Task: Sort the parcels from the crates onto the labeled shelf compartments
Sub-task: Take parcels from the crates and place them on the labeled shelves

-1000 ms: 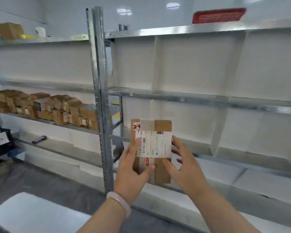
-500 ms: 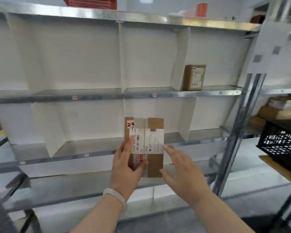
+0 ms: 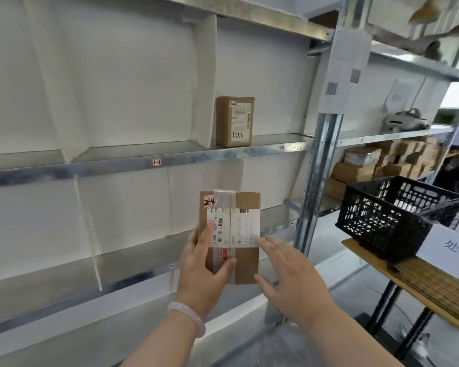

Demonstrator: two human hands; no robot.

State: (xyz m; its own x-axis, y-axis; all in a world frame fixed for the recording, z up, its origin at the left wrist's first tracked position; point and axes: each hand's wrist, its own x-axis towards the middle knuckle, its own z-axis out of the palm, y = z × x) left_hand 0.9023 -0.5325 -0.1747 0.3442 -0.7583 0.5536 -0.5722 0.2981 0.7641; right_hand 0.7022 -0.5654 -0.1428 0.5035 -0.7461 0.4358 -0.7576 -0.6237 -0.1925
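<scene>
At lower centre of the frame, our left grip (image 3: 204, 271) is clamping the parcel (image 3: 232, 234) marked 2-4, holding it upright before the shelf (image 3: 170, 161). Our right grip (image 3: 292, 276) is hovering spread and straight-fingered at its right edge. A black crate (image 3: 387, 221) is sitting on the counter (image 3: 421, 282) at right.

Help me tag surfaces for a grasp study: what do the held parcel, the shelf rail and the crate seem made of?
Held parcel: matte brown cardboard, with a paper label under clear tape that catches the light.
Shelf rail: metal, likely galvanized steel, judging by its mottled grey sheen.
Crate: black plastic, probably moulded, given its fine lattice walls; dull finish.
</scene>
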